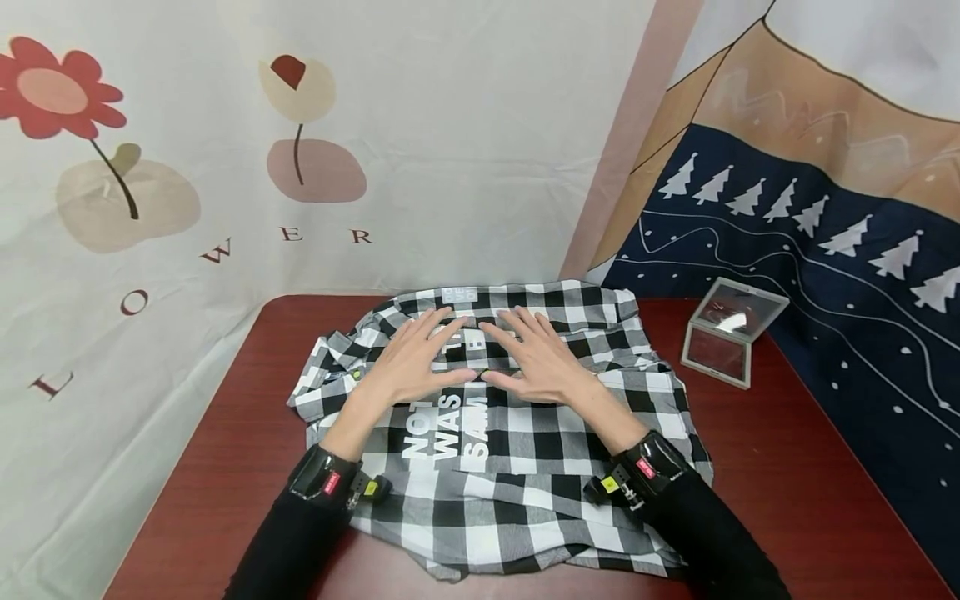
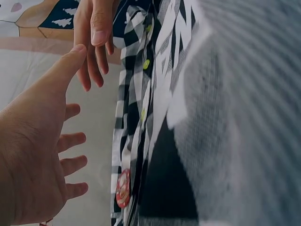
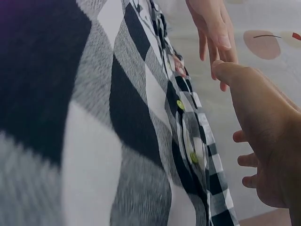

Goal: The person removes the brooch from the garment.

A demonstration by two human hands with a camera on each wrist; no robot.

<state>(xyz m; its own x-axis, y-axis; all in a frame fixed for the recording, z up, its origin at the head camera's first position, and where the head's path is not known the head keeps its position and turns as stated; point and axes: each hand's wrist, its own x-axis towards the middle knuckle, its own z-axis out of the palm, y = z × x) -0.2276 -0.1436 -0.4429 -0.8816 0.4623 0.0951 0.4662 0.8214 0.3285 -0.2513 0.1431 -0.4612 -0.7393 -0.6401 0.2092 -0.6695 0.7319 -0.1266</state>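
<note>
Head view shows both hands laid flat on a black-and-white checked shirt (image 1: pixel 510 425) that is spread, partly folded, across the middle of the dark red desk (image 1: pixel 787 492). The left hand (image 1: pixel 415 360) and the right hand (image 1: pixel 536 358) lie side by side on the far half of the cloth, fingers straight and spread, thumbs nearly meeting over the printed lettering — neither hand grips anything, they only press. The wrist views agree: the left hand (image 2: pixel 40 155) hovers open just off the shirt's button edge (image 2: pixel 141 113), and the right hand (image 3: pixel 265 146) is likewise open beside the same placket (image 3: pixel 188 136). To smooth well from here, I would judge that the palms should keep light, even pressure and sweep outward from the centre toward the sleeves, so creases are pushed off the edges rather than bunched under the fingers. The rumpled fold beyond the fingertips looks the likeliest spot to trap a wrinkle. A small mirror case (image 1: pixel 731 340) stands to the right of the right hand, well apart from the cloth — wide sweeps should stop short of it.
</note>
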